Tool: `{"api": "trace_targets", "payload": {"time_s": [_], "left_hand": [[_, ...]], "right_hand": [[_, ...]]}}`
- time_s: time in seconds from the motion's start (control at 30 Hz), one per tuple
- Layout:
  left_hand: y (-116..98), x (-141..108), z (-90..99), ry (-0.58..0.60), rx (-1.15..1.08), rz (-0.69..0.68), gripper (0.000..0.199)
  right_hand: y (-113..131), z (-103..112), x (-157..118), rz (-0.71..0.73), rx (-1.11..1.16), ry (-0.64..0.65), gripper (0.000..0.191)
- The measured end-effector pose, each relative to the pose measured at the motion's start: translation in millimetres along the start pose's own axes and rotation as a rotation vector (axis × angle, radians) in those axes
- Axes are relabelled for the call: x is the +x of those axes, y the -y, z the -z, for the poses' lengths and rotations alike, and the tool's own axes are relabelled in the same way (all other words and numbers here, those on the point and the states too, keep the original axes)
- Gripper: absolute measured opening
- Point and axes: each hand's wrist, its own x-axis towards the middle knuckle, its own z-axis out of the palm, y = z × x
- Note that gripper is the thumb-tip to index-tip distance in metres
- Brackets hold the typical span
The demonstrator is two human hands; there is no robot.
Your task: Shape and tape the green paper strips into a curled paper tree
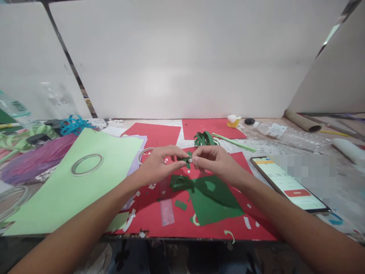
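Observation:
Above the red paper (pixel 176 228), my left hand (pixel 167 161) pinches a small dark green paper piece (pixel 182 159) between thumb and fingers. My right hand (pixel 209 158) is closed at the piece's right end, with a tiny whitish bit at its fingertips. The two hands' fingertips nearly meet. Below them lie a green paper sheet (pixel 213 201), a green paper scrap (pixel 180 205) and a clear ruler (pixel 167 211). Behind my right hand stand dark green paper loops (pixel 205 139).
Light green paper (pixel 114 152) with a tape roll (pixel 87 164) lies left. A phone (pixel 291 182) rests at right. Green strips (pixel 235 142), a yellow container (pixel 234 121) and a cardboard tube (pixel 302 121) lie toward the back, before a white panel (pixel 176 57).

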Motion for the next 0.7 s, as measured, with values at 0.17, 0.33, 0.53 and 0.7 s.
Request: {"api": "trace_targets", "payload": {"time_s": [0.17,0.33,0.53,0.7], "left_hand": [[-1,0,0.9,0.007,0.007,0.015,0.011],[-1,0,0.9,0.007,-0.018,0.0,0.013],[-1,-1,-0.2,0.007,0.018,-0.004,0.015],[0,-1,-1.3,-0.042,0.041,0.039,0.014]], "right_hand": [[-3,0,0,-0.039,0.042,0.021,0.017],[-3,0,0,-0.025,0.053,0.043,0.017],[-7,-2,2,0.029,-0.024,-0.006,0.017],[-14,-2,3,0.043,-0.079,-0.031,0.013]]}}
